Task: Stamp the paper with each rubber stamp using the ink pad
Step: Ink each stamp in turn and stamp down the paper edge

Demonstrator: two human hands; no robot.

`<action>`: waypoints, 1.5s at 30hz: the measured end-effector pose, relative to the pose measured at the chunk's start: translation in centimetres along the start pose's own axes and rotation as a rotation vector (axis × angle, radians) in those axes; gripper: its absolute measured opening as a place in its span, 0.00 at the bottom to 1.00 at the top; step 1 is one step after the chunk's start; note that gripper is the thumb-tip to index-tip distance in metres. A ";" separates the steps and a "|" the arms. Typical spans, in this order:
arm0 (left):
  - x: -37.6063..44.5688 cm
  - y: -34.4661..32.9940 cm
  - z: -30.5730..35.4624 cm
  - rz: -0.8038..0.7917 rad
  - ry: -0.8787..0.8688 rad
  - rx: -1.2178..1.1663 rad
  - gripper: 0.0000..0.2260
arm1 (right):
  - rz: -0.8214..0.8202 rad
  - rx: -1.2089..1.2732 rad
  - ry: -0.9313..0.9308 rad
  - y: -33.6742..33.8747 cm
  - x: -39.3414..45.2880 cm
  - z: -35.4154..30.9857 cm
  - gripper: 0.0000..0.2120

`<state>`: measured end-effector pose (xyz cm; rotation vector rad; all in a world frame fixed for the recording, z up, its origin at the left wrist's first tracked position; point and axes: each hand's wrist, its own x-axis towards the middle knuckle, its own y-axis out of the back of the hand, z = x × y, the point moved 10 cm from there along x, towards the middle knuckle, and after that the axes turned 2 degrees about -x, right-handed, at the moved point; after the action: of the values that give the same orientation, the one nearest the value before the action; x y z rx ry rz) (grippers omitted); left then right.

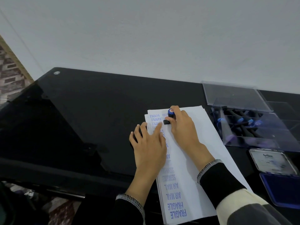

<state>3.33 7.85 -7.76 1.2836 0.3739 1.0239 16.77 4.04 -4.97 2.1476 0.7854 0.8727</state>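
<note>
My right hand point(181, 125) grips a stamp point(170, 116), pressed down at the far end of the paper point(191, 159). My left hand point(148, 143) lies flat, fingers straight, on the paper's left edge. The open ink pad point(282, 189) sits right of the paper.

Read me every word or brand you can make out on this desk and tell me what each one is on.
"FRAGILE", twice, on the paper, near end.
"AIR MAIL", twice, on the paper above those.
"EXPRESS", on the paper, smeared or doubled.
"SAMPLE", at least twice, at the paper's far end by the stamp.
"Artline", on the ink pad lid; smaller print below is too blurred.
Prints under the left hand are hidden.
</note>
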 end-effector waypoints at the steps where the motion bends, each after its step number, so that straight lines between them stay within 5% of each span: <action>1: 0.0 0.1 -0.2 0.012 0.011 -0.022 0.19 | 0.000 -0.002 0.007 -0.1 0.0 -0.1 0.11; 14: 0.1 0.9 -2.1 -0.023 0.193 -0.418 0.19 | -0.007 -0.054 0.018 0.5 0.0 -1.0 0.11; 22: 0.1 1.0 -2.1 -0.032 0.203 -0.406 0.19 | -0.022 -0.053 -0.012 0.1 -0.2 -0.8 0.16; 45: 0.1 0.9 -1.9 -0.030 0.181 -0.361 0.19 | -0.038 -0.102 0.004 0.1 0.5 -0.8 0.11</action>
<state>1.59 9.00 -7.46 0.8636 0.3265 1.1276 16.45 4.65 -4.26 2.0368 0.7649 0.8794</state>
